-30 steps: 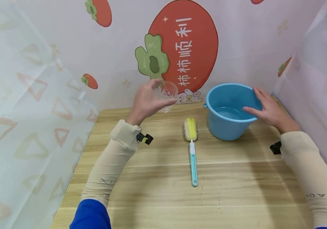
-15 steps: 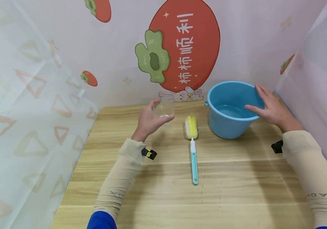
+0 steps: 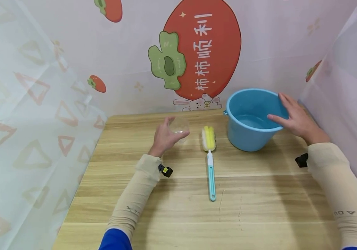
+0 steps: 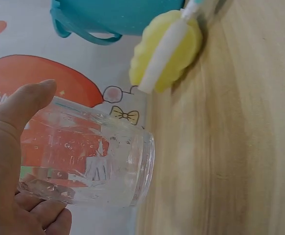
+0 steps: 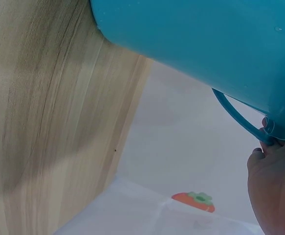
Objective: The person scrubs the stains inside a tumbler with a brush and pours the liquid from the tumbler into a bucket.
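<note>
My left hand (image 3: 165,137) grips a clear cup (image 3: 179,127) near its rim, thumb on one side and fingers on the other. Water drops cling to the cup (image 4: 91,152) in the left wrist view. Its base is down at the wooden table; whether it touches cannot be told. At the right, my right hand (image 3: 299,122) holds the rim of a blue bucket (image 3: 248,139), with the thumb over the inside and fingers outside. Between cup and bucket lies a bottle brush (image 3: 211,175) with a yellow and white sponge head and turquoise handle.
The wooden table (image 3: 178,215) carries a few wet streaks in front of the brush. A printed backdrop (image 3: 128,52) rises behind it, with hanging sheets at both sides. The bucket's handle (image 5: 237,116) hangs down its side.
My left hand has lowered the cup from in front of the backdrop down to the tabletop. The right hand stays on the bucket's rim, and the brush has not moved.
</note>
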